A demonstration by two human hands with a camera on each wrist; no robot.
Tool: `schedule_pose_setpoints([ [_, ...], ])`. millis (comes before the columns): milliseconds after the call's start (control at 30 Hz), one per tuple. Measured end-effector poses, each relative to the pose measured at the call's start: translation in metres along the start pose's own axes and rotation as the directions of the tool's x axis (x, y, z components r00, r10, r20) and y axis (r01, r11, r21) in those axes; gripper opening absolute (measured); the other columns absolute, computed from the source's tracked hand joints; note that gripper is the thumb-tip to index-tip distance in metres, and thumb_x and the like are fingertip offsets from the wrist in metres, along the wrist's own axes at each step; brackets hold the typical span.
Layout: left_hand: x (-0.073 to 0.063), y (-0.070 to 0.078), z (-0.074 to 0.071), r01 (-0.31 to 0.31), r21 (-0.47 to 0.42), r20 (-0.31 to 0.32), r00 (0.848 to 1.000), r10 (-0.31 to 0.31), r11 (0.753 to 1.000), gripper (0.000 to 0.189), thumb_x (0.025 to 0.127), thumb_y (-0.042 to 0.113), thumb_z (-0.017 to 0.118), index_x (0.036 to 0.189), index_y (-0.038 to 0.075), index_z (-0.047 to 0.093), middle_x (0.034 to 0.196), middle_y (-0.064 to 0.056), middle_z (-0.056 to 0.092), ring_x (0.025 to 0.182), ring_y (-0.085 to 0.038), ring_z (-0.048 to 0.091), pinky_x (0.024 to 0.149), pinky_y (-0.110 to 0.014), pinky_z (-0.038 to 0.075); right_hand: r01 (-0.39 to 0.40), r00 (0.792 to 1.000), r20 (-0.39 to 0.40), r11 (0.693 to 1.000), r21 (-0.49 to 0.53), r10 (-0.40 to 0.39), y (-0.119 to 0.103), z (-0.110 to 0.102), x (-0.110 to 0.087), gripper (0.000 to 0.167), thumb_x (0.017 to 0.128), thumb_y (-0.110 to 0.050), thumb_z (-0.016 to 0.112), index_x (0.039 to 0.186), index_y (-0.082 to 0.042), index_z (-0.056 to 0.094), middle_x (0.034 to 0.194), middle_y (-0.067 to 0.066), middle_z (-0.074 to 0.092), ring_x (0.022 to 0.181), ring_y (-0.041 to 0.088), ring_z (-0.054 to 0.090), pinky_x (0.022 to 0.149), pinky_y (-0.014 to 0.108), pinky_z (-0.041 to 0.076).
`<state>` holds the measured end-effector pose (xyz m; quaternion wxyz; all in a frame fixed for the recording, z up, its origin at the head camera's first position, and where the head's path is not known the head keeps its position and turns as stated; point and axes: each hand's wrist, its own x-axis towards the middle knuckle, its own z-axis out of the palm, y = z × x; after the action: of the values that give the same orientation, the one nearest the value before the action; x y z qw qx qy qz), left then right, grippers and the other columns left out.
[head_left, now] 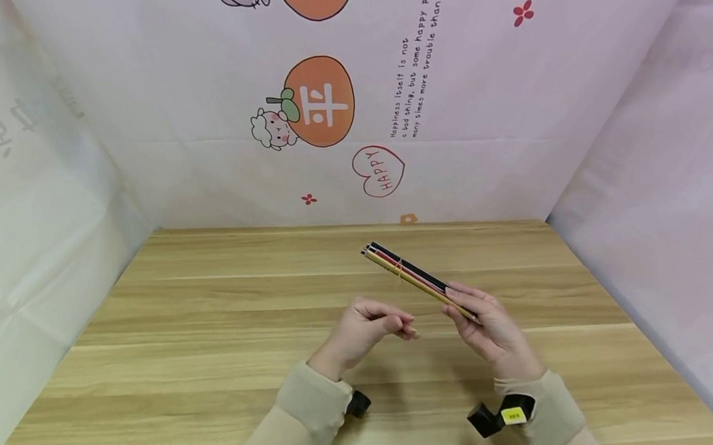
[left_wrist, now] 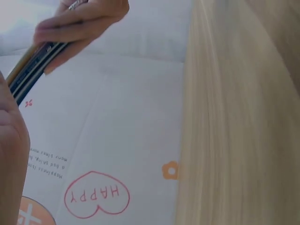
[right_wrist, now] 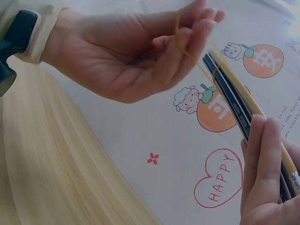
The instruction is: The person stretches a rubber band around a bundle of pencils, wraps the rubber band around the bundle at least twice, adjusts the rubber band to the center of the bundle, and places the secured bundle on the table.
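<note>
A bundle of slim pencils (head_left: 418,278), black, red and yellow, is held up above the table, slanting away to the upper left. My right hand (head_left: 491,323) grips its near end between thumb and fingers. Round the far part of the bundle runs a thin yellow rubber band (head_left: 399,267). The right wrist view shows this rubber band (right_wrist: 177,35) drawn out from the pencils (right_wrist: 236,103) to my left hand (right_wrist: 131,61), whose curled fingers hold its loop. In the head view the left hand (head_left: 369,327) is left of the bundle, below its far end.
Beneath both hands lies a wood-grain table (head_left: 216,340). A white printed sheet (head_left: 477,92) hangs along its back edge, with white sheets on both sides. A black wrist camera (head_left: 483,419) sits on the right wrist, another camera (head_left: 359,404) on the left.
</note>
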<state>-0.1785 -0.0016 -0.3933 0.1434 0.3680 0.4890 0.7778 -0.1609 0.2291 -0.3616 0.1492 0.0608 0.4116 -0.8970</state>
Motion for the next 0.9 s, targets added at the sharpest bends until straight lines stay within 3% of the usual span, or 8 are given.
schedule_pose_setpoints([
  [133,0.0,-0.006,0.004,-0.076,-0.133,-0.069,0.995,0.068,0.988,0.03,0.09,0.043,0.062,0.114,0.03,0.074,0.094,0.014,0.075,0.089,-0.004,0.071,0.084,-0.022,0.057,0.006,0.999,-0.044,0.999,0.032,-0.004,0.003,0.005,0.001,0.02,0.1,-0.001,0.053,0.097,-0.006,0.073,0.1,0.009,0.064,0.07,0.012,0.07,0.065,0.011,0.055],
  [200,0.001,-0.008,0.009,-0.097,-0.204,-0.141,0.988,0.069,0.974,0.031,0.089,0.045,0.062,0.119,0.037,0.07,0.096,0.014,0.075,0.087,-0.003,0.071,0.083,-0.019,0.056,0.015,0.998,-0.066,0.999,0.039,-0.012,0.005,0.007,0.001,0.02,0.1,-0.002,0.053,0.096,-0.006,0.072,0.101,0.009,0.062,0.069,0.012,0.069,0.065,0.01,0.055],
  [367,0.003,-0.008,0.023,-0.086,-0.353,-0.35,0.936,-0.047,0.932,0.079,0.083,0.049,0.065,0.153,0.027,0.037,0.1,0.014,0.075,0.079,0.0,0.069,0.077,-0.014,0.056,0.046,0.994,-0.105,0.996,0.071,-0.038,0.008,0.012,0.001,0.021,0.1,-0.002,0.053,0.096,-0.007,0.073,0.1,0.007,0.062,0.071,0.011,0.068,0.068,0.01,0.055],
  [467,0.005,-0.005,0.027,-0.057,-0.419,-0.398,0.909,-0.127,0.906,0.091,0.083,0.049,0.064,0.159,0.024,0.021,0.101,0.014,0.073,0.076,0.001,0.067,0.076,-0.011,0.054,0.059,0.992,-0.113,0.994,0.087,-0.049,0.009,0.013,0.001,0.022,0.1,-0.002,0.054,0.095,-0.007,0.075,0.1,0.006,0.064,0.073,0.011,0.067,0.07,0.011,0.056],
  [533,0.006,-0.003,0.027,-0.057,-0.459,-0.405,0.902,-0.152,0.887,0.085,0.086,0.047,0.062,0.158,0.022,0.023,0.101,0.014,0.073,0.075,0.002,0.067,0.074,-0.009,0.054,0.071,0.992,-0.109,0.994,0.085,-0.061,0.01,0.012,0.002,0.023,0.1,0.0,0.053,0.094,-0.006,0.075,0.1,0.005,0.064,0.074,0.011,0.067,0.071,0.011,0.056],
  [700,0.01,0.002,0.019,-0.087,-0.541,-0.407,0.897,-0.17,0.836,0.068,0.097,0.038,0.055,0.152,0.005,0.033,0.099,0.01,0.074,0.07,0.003,0.068,0.069,-0.007,0.053,0.086,0.992,-0.094,0.994,0.064,-0.08,0.01,0.009,0.003,0.022,0.099,0.003,0.053,0.098,-0.006,0.074,0.105,0.008,0.061,0.073,0.012,0.068,0.069,0.011,0.056],
  [900,0.012,0.008,0.011,-0.013,-0.533,-0.391,0.891,-0.232,0.846,0.056,0.095,0.053,0.05,0.127,0.008,0.055,0.089,0.01,0.072,0.063,0.004,0.061,0.061,-0.005,0.049,0.103,0.994,-0.039,0.995,-0.003,-0.103,0.009,0.005,0.002,0.024,0.099,0.004,0.052,0.097,-0.006,0.073,0.106,0.009,0.061,0.073,0.012,0.068,0.068,0.013,0.056],
])
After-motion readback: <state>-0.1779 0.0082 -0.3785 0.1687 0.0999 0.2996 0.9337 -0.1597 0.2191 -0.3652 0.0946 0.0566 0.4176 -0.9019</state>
